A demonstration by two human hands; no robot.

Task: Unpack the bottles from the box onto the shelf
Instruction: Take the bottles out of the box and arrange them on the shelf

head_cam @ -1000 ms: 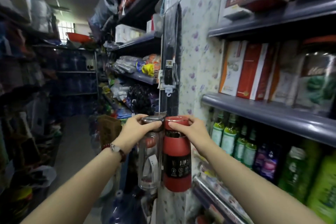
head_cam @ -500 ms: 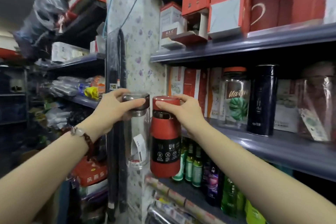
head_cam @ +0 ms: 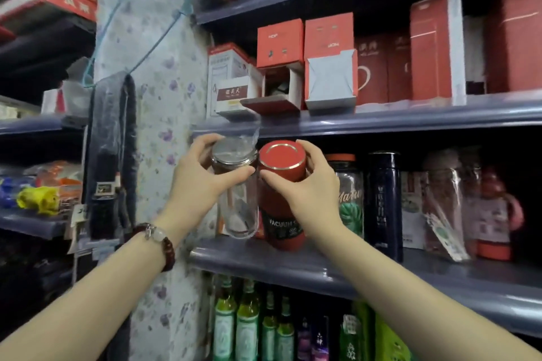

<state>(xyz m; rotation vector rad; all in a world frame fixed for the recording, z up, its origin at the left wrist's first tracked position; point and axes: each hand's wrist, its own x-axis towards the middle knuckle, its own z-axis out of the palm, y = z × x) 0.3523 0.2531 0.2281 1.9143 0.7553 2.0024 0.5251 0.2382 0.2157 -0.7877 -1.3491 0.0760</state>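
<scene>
My left hand (head_cam: 202, 176) grips the silver lid of a clear glass bottle (head_cam: 239, 208). A red vacuum bottle (head_cam: 280, 202) with a black label band is held by its red cap in my right hand (head_cam: 311, 184). Both bottles stand side by side at the left end of the grey middle shelf (head_cam: 293, 261), at or just above its surface; I cannot tell whether they touch it. The box they came from is out of view.
A glass jar with a leaf print (head_cam: 350, 199), a dark blue flask (head_cam: 384, 202) and wrapped bottles (head_cam: 445, 205) stand on the same shelf to the right. Red cartons (head_cam: 331, 61) fill the shelf above. Green bottles (head_cam: 249, 328) stand below. A floral-papered pillar (head_cam: 164, 114) borders the left.
Both hands have carried the two bottles up and forward from the aisle into the left end of the middle shelf. The view has turned right toward the shelves.
</scene>
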